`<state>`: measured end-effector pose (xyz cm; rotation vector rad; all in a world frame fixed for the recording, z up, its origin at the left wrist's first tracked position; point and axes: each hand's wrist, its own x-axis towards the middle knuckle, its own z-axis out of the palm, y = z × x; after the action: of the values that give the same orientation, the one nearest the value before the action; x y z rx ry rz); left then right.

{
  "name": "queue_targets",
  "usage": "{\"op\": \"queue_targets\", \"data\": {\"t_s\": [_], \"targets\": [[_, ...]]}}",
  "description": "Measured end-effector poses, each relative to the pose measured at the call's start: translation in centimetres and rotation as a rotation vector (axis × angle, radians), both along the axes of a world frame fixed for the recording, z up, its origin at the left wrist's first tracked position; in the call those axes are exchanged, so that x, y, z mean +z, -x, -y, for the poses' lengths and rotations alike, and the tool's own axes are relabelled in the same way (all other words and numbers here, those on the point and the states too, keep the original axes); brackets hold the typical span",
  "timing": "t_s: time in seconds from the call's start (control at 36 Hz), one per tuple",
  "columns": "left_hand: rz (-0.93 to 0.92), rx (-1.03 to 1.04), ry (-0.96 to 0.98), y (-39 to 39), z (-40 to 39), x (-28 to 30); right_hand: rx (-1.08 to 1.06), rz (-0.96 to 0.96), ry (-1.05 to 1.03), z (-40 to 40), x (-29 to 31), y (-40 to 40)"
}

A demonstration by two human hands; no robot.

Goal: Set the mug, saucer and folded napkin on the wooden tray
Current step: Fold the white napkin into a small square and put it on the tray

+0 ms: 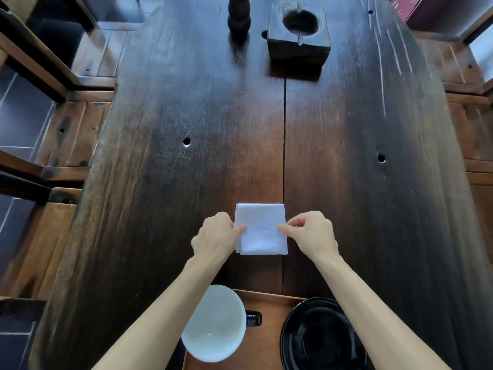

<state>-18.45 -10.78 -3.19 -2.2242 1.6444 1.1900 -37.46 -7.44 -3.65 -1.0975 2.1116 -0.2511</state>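
A white folded napkin (260, 228) lies flat on the dark wooden table (202, 134), beyond the tray. My left hand (216, 235) pinches its left edge and my right hand (310, 233) pinches its right edge. At the near edge sits the wooden tray (266, 324). On it stands a mug (214, 323) with a white inside and a black handle pointing right. Beside it on the right rests the black saucer (317, 337). My forearms partly cover both the mug and the saucer.
A dark square wooden block with a round hollow (298, 30) and a turned black wooden post (238, 18) stand at the table's far end. Wooden benches (66, 134) flank the table on both sides. Small holes mark the tabletop.
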Motion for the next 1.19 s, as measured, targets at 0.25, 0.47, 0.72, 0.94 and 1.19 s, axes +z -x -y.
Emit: {"op": "queue_targets", "data": {"t_s": [0.25,0.47,0.72,0.94,1.19], "targets": [[-0.019,0.092,0.011,0.8,0.2,-0.4,-0.104,-0.003,-0.104,0.6,-0.3,-0.5],[0.009,-0.012,0.029,0.6,0.2,0.0,-0.127,0.108,-0.043,0.4,0.2,-0.7],[-0.252,0.026,0.085,-0.2,0.6,2.9,-0.182,0.217,0.143,-0.3,3.5,-0.1],[-0.442,0.082,0.103,-1.0,-1.8,7.5,-0.229,0.346,0.213,-3.1,9.1,0.0],[-0.571,0.133,0.024,-2.3,-8.3,9.4,-0.255,0.438,0.169,-9.5,11.9,-0.5]]}}
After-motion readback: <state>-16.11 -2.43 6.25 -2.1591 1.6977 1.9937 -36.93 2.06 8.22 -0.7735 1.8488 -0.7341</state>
